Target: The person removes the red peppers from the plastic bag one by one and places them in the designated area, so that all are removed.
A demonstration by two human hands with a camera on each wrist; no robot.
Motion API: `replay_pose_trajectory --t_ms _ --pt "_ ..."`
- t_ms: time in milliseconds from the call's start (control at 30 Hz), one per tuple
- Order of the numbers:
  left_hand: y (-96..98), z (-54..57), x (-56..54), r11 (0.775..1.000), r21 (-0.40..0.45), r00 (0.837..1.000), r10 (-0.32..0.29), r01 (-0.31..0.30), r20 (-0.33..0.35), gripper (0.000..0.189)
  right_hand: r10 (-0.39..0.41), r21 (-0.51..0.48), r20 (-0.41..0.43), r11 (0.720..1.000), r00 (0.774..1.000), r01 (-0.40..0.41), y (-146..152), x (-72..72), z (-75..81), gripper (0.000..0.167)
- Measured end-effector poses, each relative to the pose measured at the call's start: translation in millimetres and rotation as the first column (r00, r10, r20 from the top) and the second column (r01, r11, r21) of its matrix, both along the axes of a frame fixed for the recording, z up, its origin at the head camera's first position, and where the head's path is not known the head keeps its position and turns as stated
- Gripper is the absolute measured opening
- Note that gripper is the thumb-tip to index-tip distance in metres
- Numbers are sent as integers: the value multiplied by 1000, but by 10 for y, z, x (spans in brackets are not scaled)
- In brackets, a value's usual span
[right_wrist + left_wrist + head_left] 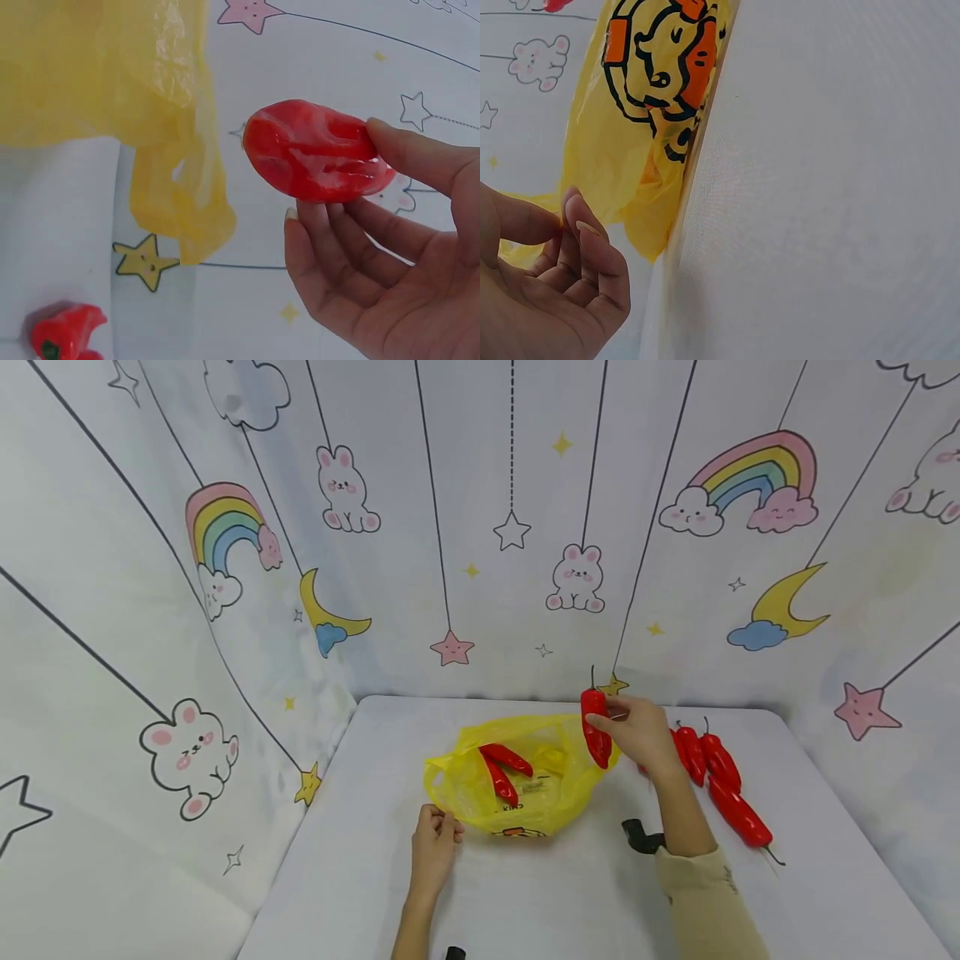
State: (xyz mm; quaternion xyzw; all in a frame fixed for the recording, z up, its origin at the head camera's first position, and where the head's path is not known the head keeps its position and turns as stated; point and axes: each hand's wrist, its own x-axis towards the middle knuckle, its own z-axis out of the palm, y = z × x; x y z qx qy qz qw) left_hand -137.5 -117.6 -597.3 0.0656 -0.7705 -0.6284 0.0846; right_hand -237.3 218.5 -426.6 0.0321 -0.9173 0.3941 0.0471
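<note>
A yellow plastic bag (558, 802) lies on the table with its mouth spread, and two red chili peppers (510, 758) show inside it. My left hand (437, 852) pinches the bag's near-left edge between thumb and fingertips; the left wrist view shows the thin plastic (604, 165) and a printed cartoon face. In my right hand (643, 735) is another red chili pepper (596, 735), held by thumb and fingers above the bag's right side, stem up. The right wrist view shows this glossy pepper (315, 154) end-on, apart from the bag.
Several more red chili peppers (738, 812) lie on the table to the right, partly behind my right arm. A black wrist-camera part (641, 837) sticks out beside that arm. A patterned cloth (480, 602) hangs behind the white table (337, 893).
</note>
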Motion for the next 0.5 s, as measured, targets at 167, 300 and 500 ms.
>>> replay_pose_trajectory --t_ms 167,300,500 --pt "-1 7 4 1000 3 1000 -6 6 -2 14 -31 11 14 999 999 31 114 14 -2 63" --pt "1 8 5 1000 -3 1000 -2 2 4 14 -49 13 35 999 998 48 193 35 -9 66" --pt "3 13 0 1000 -15 1000 -3 3 -1 12 -82 38 46 996 996 80 342 56 -65 68"
